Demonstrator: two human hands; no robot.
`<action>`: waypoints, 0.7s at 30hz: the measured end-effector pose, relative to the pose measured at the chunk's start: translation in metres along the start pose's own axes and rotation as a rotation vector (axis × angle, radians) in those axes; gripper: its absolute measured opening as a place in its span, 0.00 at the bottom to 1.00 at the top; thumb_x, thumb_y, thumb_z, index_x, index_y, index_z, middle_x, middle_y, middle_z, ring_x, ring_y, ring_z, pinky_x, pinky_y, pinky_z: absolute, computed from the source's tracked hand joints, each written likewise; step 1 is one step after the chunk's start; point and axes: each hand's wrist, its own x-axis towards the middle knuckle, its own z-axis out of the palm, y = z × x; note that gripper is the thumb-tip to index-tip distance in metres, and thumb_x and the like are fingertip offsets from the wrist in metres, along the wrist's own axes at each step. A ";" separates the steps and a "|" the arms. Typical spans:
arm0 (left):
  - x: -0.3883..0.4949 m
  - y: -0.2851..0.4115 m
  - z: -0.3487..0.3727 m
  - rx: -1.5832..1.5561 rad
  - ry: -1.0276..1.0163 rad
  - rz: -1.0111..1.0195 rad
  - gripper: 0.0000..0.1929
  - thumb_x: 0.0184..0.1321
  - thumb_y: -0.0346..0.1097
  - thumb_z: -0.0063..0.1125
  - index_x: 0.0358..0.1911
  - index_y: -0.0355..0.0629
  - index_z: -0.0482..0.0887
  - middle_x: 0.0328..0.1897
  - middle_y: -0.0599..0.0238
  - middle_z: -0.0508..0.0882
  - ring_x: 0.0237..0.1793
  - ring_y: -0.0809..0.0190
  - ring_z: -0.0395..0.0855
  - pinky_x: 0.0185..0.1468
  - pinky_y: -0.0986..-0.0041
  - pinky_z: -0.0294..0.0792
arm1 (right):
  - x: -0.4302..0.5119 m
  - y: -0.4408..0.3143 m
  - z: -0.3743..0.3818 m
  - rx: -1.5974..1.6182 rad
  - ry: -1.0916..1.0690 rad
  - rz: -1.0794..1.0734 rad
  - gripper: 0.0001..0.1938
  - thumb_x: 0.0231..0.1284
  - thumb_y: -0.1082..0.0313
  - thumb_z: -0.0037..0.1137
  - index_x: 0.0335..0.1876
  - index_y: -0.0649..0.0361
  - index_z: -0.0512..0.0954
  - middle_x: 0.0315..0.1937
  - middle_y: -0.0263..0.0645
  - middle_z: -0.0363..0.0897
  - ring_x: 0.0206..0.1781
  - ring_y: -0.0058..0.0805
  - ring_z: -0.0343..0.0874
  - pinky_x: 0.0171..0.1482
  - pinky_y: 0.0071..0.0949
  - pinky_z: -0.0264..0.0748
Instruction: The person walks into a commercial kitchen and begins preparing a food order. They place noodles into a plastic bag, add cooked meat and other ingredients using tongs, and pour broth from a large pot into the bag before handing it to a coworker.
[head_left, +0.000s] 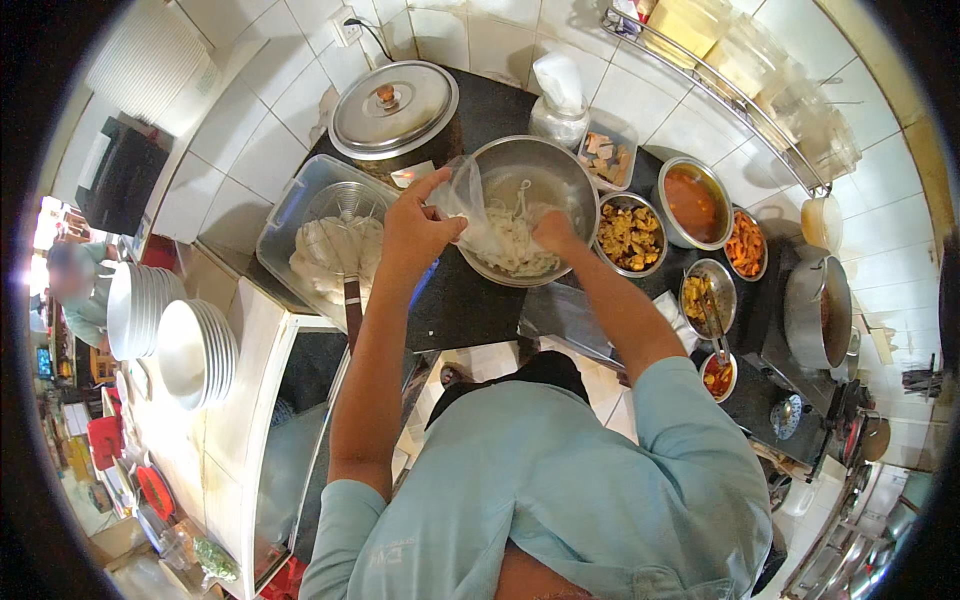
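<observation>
My left hand (420, 225) pinches a clear plastic bag (469, 202) by its edge, over the left side of a large metal bowl (585, 176). Pale, noodle-like strips (517, 259) lie in the bowl. My right hand (556, 231) reaches down among them; its fingertips are blurred and partly hidden, so what they hold cannot be made out. Left of the bowl, a clear plastic tub (281, 217) holds a pale mass, with a wire strainer (341, 240) resting over it. Behind the tub is a lidded metal pot (394, 109).
Bowls of yellow-brown food (630, 232), red sauce (691, 202) and orange pieces (745, 244) stand at right, with tongs (716, 330) in a smaller bowl. A big pot (810, 322) stands further right. Stacked white plates (187, 352) are at left; a person (82, 292) is beyond.
</observation>
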 end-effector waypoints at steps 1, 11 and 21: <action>0.000 -0.003 0.000 -0.004 0.008 0.004 0.36 0.48 0.21 0.69 0.67 0.42 0.79 0.27 0.66 0.86 0.24 0.71 0.80 0.33 0.76 0.75 | -0.007 -0.001 -0.027 0.007 0.099 -0.045 0.14 0.55 0.65 0.61 0.45 0.63 0.86 0.34 0.52 0.87 0.41 0.49 0.88 0.48 0.46 0.82; 0.014 -0.016 0.012 -0.032 0.020 0.037 0.36 0.46 0.23 0.70 0.65 0.35 0.79 0.55 0.56 0.88 0.27 0.69 0.84 0.35 0.74 0.79 | -0.125 -0.077 -0.312 0.824 0.513 -0.149 0.14 0.55 0.70 0.66 0.48 0.65 0.85 0.26 0.38 0.86 0.24 0.23 0.81 0.28 0.26 0.76; -0.009 0.000 -0.010 -0.055 0.032 -0.020 0.34 0.48 0.23 0.68 0.65 0.37 0.79 0.42 0.61 0.88 0.24 0.72 0.81 0.30 0.78 0.74 | -0.023 -0.066 -0.149 0.009 0.251 -0.133 0.15 0.63 0.58 0.55 0.40 0.61 0.87 0.38 0.57 0.86 0.43 0.55 0.86 0.53 0.50 0.80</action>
